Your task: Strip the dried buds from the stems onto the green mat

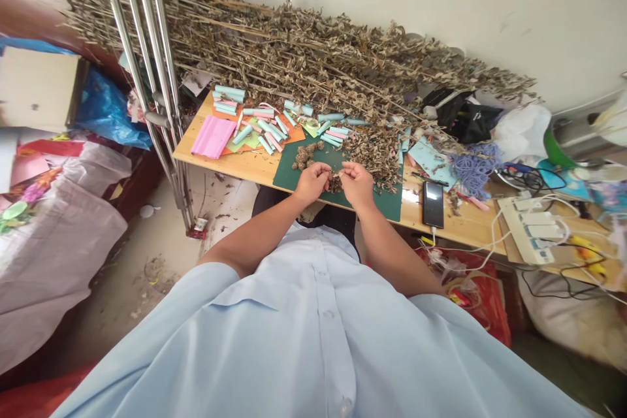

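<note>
My left hand point(315, 183) and my right hand point(357, 184) meet close together at the front of a dark green cutting mat point(289, 173). Both are closed in a pinch, with a small brown piece of dried plant point(336, 181) between their fingertips; its exact shape is too small to make out. Just beyond my left hand lies a small heap of dried flower heads point(304, 155). A larger pile of crumpled dried leaves point(385, 157) spreads over the mat beside my right hand.
Long dried stalks point(294, 46) lie along the wall. Blue and pink paper rolls point(267, 127) and a pink sheet point(212, 136) sit at left. To the right are a phone point(433, 204) on a cable, purple cord point(474, 168) and a power strip point(531, 232). Metal poles point(151, 59) stand left.
</note>
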Demonstrator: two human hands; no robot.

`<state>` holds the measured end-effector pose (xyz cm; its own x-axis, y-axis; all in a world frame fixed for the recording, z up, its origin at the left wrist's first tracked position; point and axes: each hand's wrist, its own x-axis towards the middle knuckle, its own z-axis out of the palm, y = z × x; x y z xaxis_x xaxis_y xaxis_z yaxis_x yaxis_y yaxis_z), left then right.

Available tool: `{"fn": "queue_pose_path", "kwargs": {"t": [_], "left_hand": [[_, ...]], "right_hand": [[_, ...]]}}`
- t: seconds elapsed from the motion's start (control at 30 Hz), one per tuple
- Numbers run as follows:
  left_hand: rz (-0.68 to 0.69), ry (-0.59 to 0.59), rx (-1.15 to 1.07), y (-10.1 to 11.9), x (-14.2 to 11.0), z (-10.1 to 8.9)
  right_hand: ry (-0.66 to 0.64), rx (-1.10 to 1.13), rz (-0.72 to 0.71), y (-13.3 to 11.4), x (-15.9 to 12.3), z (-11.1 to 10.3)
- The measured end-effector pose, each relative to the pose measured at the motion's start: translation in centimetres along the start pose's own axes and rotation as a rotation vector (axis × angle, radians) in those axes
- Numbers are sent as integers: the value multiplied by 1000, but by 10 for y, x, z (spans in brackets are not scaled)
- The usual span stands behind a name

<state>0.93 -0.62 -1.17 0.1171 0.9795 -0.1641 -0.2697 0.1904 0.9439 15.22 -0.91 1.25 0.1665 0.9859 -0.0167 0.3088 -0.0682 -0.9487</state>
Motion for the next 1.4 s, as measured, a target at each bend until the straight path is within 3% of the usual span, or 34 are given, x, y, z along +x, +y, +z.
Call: {"fn": "queue_pose_path", "kwargs": {"t": [0.33,0.57,0.73,0.93,1.1,1.4], "left_hand": [[-16,-4,37,-5,4,0],[66,-98,48,-3,-1,-4],[73,-72,20,-4,-1,-3],[54,-39,-35,-6,1,-3],[28,-34,-79,-3,-1,-3],[76,-4,-9,-9,2,0]], "right_hand": [[42,4,-28,1,5,-7],[-6,4,-45,2,-1,1],[-32,-4,-76,4,-3,4],[36,-5,-72,13,4,0],[104,-82,-112,19,10,-5],[95,-292,-108,14,5,-9]]}}
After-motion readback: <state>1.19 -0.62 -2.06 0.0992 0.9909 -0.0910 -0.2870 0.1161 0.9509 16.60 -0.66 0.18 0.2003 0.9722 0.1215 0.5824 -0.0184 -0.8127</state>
